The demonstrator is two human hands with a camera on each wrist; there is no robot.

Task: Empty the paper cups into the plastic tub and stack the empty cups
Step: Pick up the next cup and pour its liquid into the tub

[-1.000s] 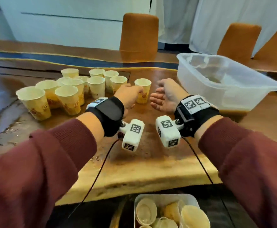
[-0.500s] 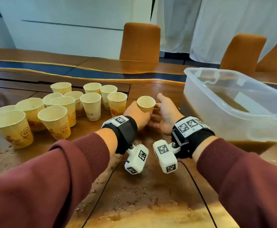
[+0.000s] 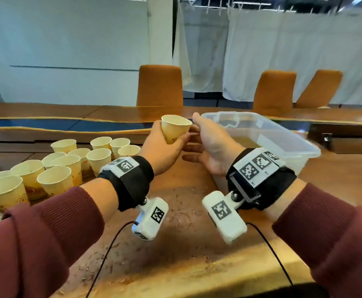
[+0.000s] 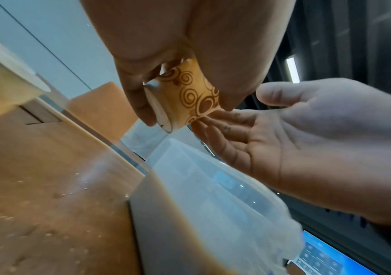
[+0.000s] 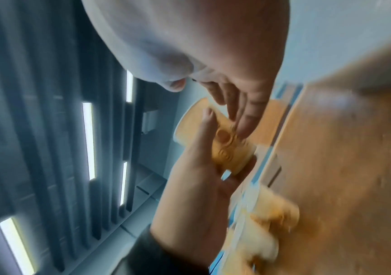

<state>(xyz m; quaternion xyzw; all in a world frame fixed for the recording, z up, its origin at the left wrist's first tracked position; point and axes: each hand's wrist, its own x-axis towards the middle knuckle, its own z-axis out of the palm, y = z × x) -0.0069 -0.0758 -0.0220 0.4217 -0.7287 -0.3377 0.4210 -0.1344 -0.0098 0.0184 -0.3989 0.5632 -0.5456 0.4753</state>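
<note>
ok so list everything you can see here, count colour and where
held paper cup: one, cream with brown swirls, upright, off the table beside the tub
paper cups on table: about a dozen, cream, clustered at left
plastic tub: one, clear, on the table at right, brownish liquid inside
table: one, wood, wet with specks
chairs: three, orange, behind the table
curtains: white, at the back
left hand: grips the held paper cup
right hand: open, its fingers at the cup's side
</note>
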